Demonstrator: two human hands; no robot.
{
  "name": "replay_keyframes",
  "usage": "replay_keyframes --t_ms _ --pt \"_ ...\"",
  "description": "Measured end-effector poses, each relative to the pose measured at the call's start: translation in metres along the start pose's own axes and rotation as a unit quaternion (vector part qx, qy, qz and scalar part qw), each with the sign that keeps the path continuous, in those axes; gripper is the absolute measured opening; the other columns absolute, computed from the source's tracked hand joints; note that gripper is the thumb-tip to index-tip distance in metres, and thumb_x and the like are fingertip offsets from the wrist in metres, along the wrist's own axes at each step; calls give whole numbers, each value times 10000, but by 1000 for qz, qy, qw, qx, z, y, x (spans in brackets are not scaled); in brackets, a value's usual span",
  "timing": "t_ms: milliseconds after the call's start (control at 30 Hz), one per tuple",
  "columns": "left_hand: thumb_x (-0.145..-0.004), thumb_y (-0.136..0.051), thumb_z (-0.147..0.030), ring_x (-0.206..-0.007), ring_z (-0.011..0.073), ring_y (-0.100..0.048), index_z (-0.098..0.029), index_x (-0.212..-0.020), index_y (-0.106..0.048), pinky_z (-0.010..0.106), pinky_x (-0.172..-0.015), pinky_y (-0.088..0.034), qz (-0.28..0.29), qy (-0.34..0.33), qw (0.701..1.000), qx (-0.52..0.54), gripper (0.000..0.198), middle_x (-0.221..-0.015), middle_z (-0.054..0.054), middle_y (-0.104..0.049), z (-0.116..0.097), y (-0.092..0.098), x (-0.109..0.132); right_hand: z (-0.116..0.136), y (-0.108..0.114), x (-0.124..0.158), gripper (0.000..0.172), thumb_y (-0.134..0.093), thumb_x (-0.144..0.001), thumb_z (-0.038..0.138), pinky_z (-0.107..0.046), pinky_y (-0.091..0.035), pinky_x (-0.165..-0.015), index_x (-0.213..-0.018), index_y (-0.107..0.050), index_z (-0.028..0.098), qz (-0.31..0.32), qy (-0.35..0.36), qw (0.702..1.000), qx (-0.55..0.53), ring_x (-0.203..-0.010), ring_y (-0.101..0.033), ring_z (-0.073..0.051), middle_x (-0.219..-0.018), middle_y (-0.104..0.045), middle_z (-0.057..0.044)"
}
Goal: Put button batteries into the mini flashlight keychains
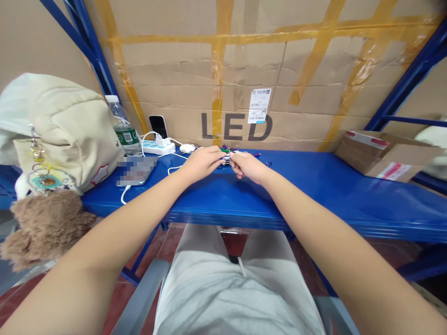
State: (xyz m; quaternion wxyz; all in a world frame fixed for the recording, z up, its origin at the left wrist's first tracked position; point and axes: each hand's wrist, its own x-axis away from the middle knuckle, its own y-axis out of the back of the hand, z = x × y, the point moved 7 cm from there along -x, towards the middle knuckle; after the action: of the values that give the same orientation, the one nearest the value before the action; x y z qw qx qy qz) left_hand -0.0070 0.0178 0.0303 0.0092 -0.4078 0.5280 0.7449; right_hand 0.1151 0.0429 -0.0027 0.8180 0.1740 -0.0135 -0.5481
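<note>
Over the far part of the blue table, my left hand and my right hand almost meet. Between their fingertips is a small shiny metal piece, mostly covered, so its kind does not show. My left fingers reach out to its left side, thumb below and fingertips closed at it. On the right, curled fingers and thumb pinch its other side. Just behind the hands lie a green pen-like stick and a purple pen-like stick. A small dark ring-shaped thing rests right of my right hand.
Left on the blue table are a phone with a cable, a power strip, a water bottle and a cream backpack with a plush charm. A cardboard box stands right; a large taped carton walls the back.
</note>
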Motion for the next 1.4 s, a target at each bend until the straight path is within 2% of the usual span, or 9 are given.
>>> replay_keyframes --t_ms 133,233,300,400,467,533,733,1033,1400 --pt "-970 -443 -294 -942 207 -622 -173 -1110 -680 344 -844 -460 1 13 1000 7 301 -1015 105 -674 3 -4 -2 -6 -2 -2 394 -376 -997 348 -235 -352 -461 -632 -441 214 1 -36 999 -18 -375 -317 -99 -386 -368 65" --pt "-958 -457 -339 -885 178 -611 -161 -1023 -695 317 -842 -465 29 53 989 137 304 -947 79 -667 11 -9 -3 -1 4 -5 465 -342 -995 399 -257 -361 -515 -578 -426 213 -46 18 992 114 -425 -399 -117 -426 -431 32" --pt "-948 -466 -408 -778 149 -590 -154 -933 -690 293 -775 -471 74 109 961 243 340 -861 52 -650 18 -16 -1 11 7 -3 496 -318 -996 440 -266 -368 -582 -580 -449 204 -75 105 966 224 -521 -469 -133 -518 -511 2" --pt "-921 -490 -501 -649 108 -529 -151 -883 -668 242 -614 -431 134 191 897 376 395 -797 32 -613 23 -23 6 27 3 5 461 -313 -996 436 -270 -367 -665 -679 -539 189 -64 209 921 322 -667 -534 -154 -697 -616 -30" --pt "-902 -517 -520 -623 94 -500 -154 -895 -668 219 -555 -387 149 216 866 426 396 -795 31 -596 23 -25 9 31 2 10 432 -326 -997 404 -270 -357 -682 -735 -588 184 -52 227 903 362 -707 -554 -161 -753 -647 -41" --pt "-893 -537 -514 -616 88 -484 -157 -916 -673 214 -547 -373 155 219 855 444 383 -792 29 -590 21 -25 11 34 2 12 438 -338 -996 387 -272 -335 -661 -717 -608 183 -61 219 888 400 -697 -557 -165 -728 -647 -44" --pt "-899 -534 -468 -638 94 -495 -141 -835 -667 240 -622 -420 147 186 890 389 359 -755 19 -586 19 -21 9 36 -1 13 496 -353 -988 349 -280 -299 -630 -553 -531 192 -72 197 872 441 -616 -520 -158 -573 -575 -29" --pt "-933 -491 -460 -683 105 -541 -160 -928 -706 256 -713 -452 126 128 925 336 369 -832 27 -629 15 -18 6 24 2 6 525 -350 -970 371 -278 -318 -631 -486 -456 197 -66 151 934 317 -575 -486 -135 -524 -521 0" --pt "-961 -461 -373 -842 163 -611 -159 -964 -714 294 -829 -476 39 35 977 206 331 -884 64 -676 4 -6 1 17 3 3 539 -357 -963 370 -279 -354 -614 -457 -438 202 -53 103 969 219 -496 -442 -119 -450 -448 20"
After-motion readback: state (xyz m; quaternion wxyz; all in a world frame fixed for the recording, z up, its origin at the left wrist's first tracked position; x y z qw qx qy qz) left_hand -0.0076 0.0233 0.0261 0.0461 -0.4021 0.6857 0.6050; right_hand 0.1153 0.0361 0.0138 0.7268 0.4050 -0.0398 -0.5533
